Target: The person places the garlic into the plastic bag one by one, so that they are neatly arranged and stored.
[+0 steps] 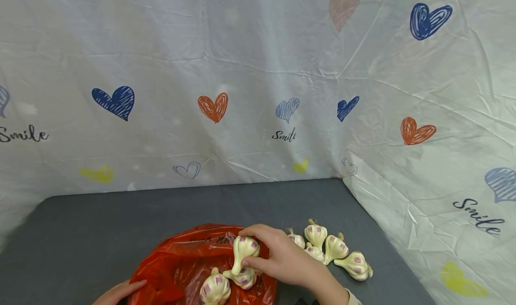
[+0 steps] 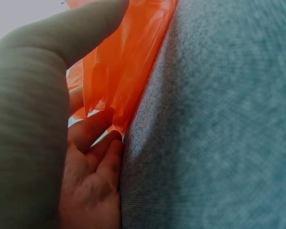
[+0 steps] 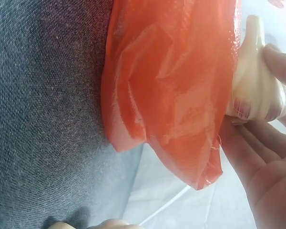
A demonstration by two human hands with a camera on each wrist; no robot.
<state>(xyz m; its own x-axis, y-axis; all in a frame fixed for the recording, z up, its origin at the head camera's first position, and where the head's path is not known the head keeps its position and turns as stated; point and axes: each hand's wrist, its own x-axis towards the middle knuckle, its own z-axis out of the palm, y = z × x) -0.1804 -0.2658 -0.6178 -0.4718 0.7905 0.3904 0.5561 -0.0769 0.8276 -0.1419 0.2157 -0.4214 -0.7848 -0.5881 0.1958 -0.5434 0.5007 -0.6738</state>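
A red plastic bag lies with its mouth open at the front of the dark table. My right hand pinches a garlic bulb between thumb and fingers, over the bag's opening. That same bulb shows in the right wrist view, neck up, beside the bag's rim. Inside the bag sit two other garlic bulbs, one partly behind the held one. At the bag's left side, my left hand holds the plastic, with the thumb and fingers on either side of it in the left wrist view.
Several garlic bulbs lie in a cluster on the dark grey table, right of the bag. One bulb lies nearest the right side. A pale cloth with printed hearts hangs behind and along the right.
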